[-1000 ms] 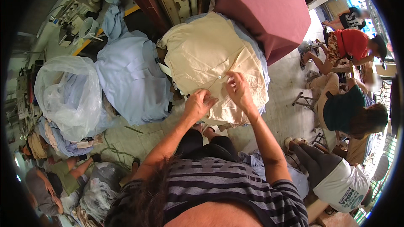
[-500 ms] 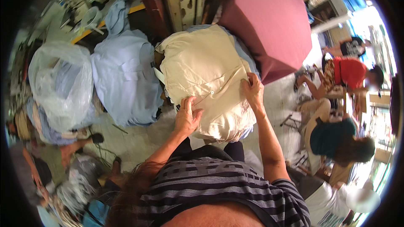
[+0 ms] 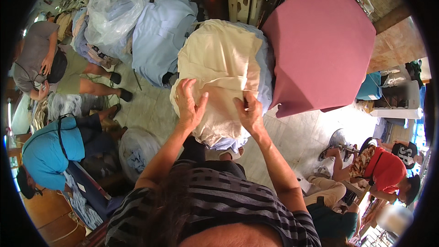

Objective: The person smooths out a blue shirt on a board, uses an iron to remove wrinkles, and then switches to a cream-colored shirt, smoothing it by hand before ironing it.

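Observation:
A cream shirt (image 3: 219,57) lies spread over a pile of pale blue garments (image 3: 264,82) in front of me. A crease crosses its middle, and its lower part hangs down toward my legs. My left hand (image 3: 190,105) rests on the shirt's left side, fingers spread and thumb apart. On the right, my right hand (image 3: 251,113) has its thumb and bent fingers closed on the shirt's cloth near its right edge. Just left of this pile sits a heap of light blue shirts (image 3: 157,36).
A see-through plastic bag (image 3: 116,13) with garments stands far left. At right is a pressing table covered in dark pink cloth (image 3: 320,50), with an iron (image 3: 363,1) beyond it. People sit or stand left (image 3: 50,151) and right (image 3: 384,167), around tiled floor (image 3: 292,130).
My view has swung, bringing more of the pink table and the people at left into sight. The shirt's cloth has shifted, hiding its buttons. My left hand's fingers have spread.

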`<state>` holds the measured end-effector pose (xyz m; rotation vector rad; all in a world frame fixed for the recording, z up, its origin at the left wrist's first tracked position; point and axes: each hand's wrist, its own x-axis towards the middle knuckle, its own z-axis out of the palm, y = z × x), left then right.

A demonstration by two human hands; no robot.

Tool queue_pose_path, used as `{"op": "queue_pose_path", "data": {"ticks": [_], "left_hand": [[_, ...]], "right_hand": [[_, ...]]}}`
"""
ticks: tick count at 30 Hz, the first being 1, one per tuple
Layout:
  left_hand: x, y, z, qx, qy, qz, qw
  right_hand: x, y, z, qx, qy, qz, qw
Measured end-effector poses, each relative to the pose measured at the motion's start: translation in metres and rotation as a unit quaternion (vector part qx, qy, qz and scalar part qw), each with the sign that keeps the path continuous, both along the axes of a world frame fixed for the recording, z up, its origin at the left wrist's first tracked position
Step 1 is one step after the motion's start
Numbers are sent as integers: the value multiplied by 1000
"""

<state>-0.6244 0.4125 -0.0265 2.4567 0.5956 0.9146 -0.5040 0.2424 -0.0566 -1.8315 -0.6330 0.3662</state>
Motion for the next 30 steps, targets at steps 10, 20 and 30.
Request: {"op": "queue_pose_path", "data": {"ticks": [10, 20, 30], "left_hand": [[15, -57, -78, -379, 9, -76, 922], [32, -63, -100, -257, -1, -2, 966], [63, -68, 37, -219, -39, 84, 971]], "right_hand": [[-14, -23, -64, 24, 175, 214, 961], [40, -40, -34, -48, 152, 289, 944], [145, 33, 53, -73, -205, 326, 920]]}}
